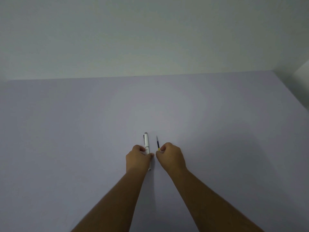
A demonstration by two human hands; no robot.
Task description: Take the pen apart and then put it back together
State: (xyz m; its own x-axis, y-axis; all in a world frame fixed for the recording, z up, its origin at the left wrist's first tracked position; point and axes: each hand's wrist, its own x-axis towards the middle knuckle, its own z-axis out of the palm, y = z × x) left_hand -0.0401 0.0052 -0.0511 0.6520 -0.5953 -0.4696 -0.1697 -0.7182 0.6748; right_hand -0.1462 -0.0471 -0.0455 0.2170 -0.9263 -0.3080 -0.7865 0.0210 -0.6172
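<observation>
Two bare forearms reach out over the near edge of a plain pale table [66, 131], and both hands are busy at its middle, well away from every edge and corner. The left hand [138, 158] is curled over the white pen body [147, 143], thumb and fingertips pressed onto its barrel; the body lies pointing away from the person, clip and silver cap end toward the far edge, a short stub of its near end showing below the hand. Just beside it, a narrow gap apart, the right hand [170, 156] is closed in a loose fist and pinches the near end of the refill [157, 144], a thin dark stick with a yellow band close to the fingers and its fine tip aimed at the far edge.

So the pen is in at least two pieces, and my guess is that the refill is either just out or about to go back in (I can't tell which from where I stand). Small parts are what worry me: a spring or a tip section may be hidden under either hand, and I see none lying loose. If one is there and a hand opens carelessly, it could roll across that smooth top. The refill is round and light too; set down without care it may wander. Feeding it back in at a slant could jam it against the barrel mouth or bend the tip.

Beyond the hands the table runs bare to its far edge, where it meets a blank wall [150, 39].
</observation>
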